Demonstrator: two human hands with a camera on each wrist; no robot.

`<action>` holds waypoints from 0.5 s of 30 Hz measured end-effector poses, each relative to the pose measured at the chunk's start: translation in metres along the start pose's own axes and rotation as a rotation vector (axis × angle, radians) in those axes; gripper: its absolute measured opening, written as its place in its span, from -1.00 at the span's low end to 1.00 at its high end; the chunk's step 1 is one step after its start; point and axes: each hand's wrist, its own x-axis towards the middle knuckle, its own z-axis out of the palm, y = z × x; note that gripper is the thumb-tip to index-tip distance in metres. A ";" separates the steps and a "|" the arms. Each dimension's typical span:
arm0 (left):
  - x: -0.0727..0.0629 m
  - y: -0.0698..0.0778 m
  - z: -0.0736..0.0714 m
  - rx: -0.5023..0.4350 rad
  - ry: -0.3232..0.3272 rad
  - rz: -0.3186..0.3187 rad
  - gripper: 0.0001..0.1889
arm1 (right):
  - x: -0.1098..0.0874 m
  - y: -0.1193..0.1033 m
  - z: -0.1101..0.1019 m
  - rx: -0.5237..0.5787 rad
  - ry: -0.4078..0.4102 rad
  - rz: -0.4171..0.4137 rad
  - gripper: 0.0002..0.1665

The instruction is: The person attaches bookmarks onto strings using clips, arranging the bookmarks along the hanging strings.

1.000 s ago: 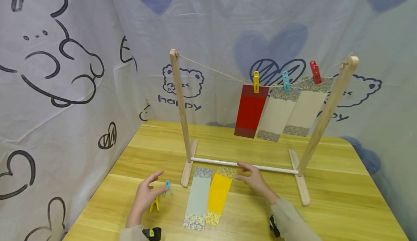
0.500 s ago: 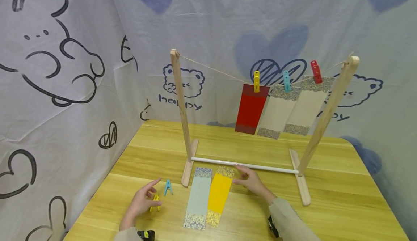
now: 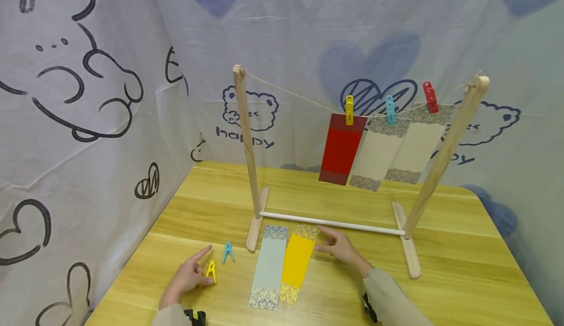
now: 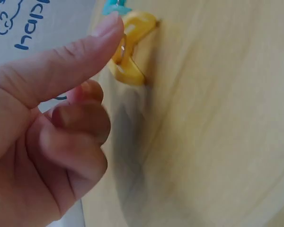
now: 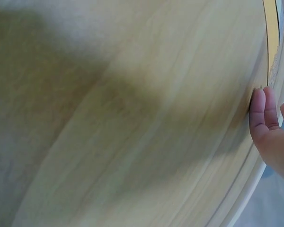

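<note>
Yellow and upright, a small clip (image 3: 211, 271) stands on the wooden table (image 3: 462, 267) between the parted thumb and index finger of the left hand (image 3: 186, 276), whose other fingers curl loosely; whether the thumb touches it, I cannot tell. Relaxed and ungripping, the right hand (image 3: 342, 250) has its fingertips at the upper right edge of a yellow card (image 3: 298, 262), with a pale card (image 3: 269, 267) just beside it, toward the clip.

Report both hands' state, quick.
Left hand: open, beside the yellow clip on the table.
Right hand: open, at the edge of the yellow card.
</note>
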 end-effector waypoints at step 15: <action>0.002 -0.018 -0.010 -0.298 -0.221 0.006 -0.10 | 0.002 0.013 0.009 -0.160 0.084 -0.024 -0.23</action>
